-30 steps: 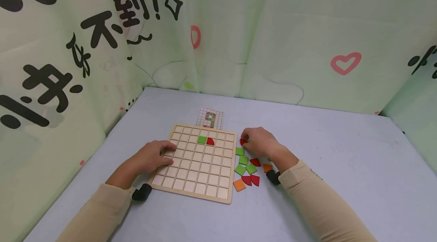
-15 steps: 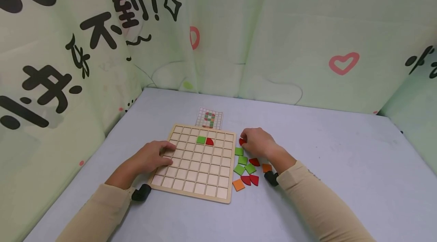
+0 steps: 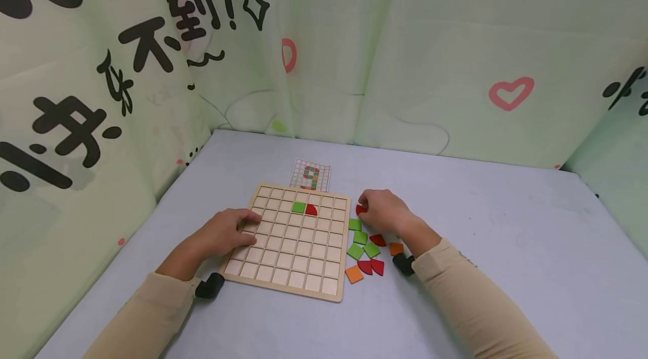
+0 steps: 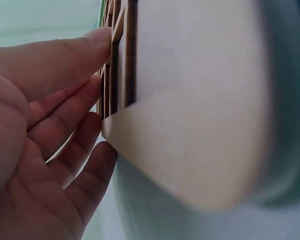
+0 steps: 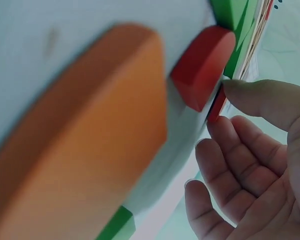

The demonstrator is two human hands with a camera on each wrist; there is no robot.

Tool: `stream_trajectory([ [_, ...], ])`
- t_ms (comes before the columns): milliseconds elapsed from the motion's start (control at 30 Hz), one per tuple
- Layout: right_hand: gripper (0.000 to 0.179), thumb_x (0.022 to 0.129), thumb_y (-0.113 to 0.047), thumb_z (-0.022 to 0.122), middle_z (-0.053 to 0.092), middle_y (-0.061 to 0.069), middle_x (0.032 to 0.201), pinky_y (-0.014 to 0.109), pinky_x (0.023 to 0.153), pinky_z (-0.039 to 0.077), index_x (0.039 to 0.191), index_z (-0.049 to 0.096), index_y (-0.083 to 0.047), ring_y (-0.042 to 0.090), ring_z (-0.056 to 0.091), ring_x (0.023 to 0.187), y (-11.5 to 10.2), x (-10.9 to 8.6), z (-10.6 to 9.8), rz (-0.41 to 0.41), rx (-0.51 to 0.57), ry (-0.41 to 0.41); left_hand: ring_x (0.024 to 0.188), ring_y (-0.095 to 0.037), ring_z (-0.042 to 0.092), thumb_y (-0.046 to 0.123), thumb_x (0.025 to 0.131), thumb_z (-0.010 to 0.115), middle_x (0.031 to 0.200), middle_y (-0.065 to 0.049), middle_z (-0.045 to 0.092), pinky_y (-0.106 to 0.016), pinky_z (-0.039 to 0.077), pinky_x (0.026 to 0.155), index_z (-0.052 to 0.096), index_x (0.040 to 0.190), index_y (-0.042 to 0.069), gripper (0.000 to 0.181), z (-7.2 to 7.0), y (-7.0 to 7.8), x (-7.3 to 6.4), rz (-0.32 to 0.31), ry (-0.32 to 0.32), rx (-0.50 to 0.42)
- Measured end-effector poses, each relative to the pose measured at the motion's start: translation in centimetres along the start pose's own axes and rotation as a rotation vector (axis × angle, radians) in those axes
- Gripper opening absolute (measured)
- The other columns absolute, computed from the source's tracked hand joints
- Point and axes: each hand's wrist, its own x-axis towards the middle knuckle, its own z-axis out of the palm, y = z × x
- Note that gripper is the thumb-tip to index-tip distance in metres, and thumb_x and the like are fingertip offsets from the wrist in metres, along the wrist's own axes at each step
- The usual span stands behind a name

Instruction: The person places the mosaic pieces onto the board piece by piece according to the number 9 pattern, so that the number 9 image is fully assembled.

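Observation:
My left hand (image 3: 223,232) rests on the left edge of a square wooden grid board (image 3: 283,290). In the left wrist view its thumb (image 4: 65,62) lies on the board's face, with loosely bent fingers along the edge. A green square tile (image 3: 298,207) and a red quarter-circle tile (image 3: 311,210) sit side by side in the board's upper cells. Just beyond the board's right edge, my right hand (image 3: 387,211) pinches another red tile (image 3: 360,209) between thumb and fingers, at the table top. Its outline is partly hidden by the fingertips.
Right of the board lie several loose tiles: green squares (image 3: 356,251), red quarter-circles (image 3: 377,266) and orange pieces (image 3: 354,274). A card (image 3: 324,170) with a coloured grid pattern lies behind the board, partly under its edge. A printed curtain (image 3: 430,55) surrounds the table.

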Motion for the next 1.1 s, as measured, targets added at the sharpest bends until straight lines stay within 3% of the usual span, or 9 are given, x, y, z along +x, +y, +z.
stream_trajectory([
  [167,0.036,0.095,-0.020,0.067,0.066,0.011,0.108,0.042,0.089,0.053,0.123,0.063,0.002,0.025,0.058,0.093,0.04,-0.09,-0.38,-0.020,0.000,0.001,0.136,-0.040,0.042,0.014,0.090,0.074,0.141,-0.021,0.053,-0.055,0.037,0.107,0.063,0.131,0.005,0.043,-0.01,0.01,0.01,-0.001,0.005,-0.002],
  [433,0.036,0.092,-0.002,0.058,0.065,0.012,0.123,0.045,0.096,0.049,0.127,0.065,-0.004,0.029,0.056,0.107,0.04,0.20,-0.44,-0.096,0.048,-0.021,0.136,-0.040,0.042,0.013,0.090,0.074,0.141,-0.022,0.053,-0.055,0.038,0.107,0.063,0.131,0.004,0.043,0.01,0.06,0.00,-0.004,0.006,-0.010],
  [1100,0.035,0.093,-0.008,0.066,0.065,0.012,0.118,0.043,0.093,0.051,0.127,0.063,-0.002,0.027,0.056,0.102,0.19,0.47,-0.37,-0.069,0.016,-0.026,0.137,-0.039,0.040,0.014,0.090,0.074,0.142,-0.020,0.053,-0.055,0.037,0.108,0.063,0.131,0.006,0.044,0.08,0.09,0.00,-0.016,0.007,-0.007],
])
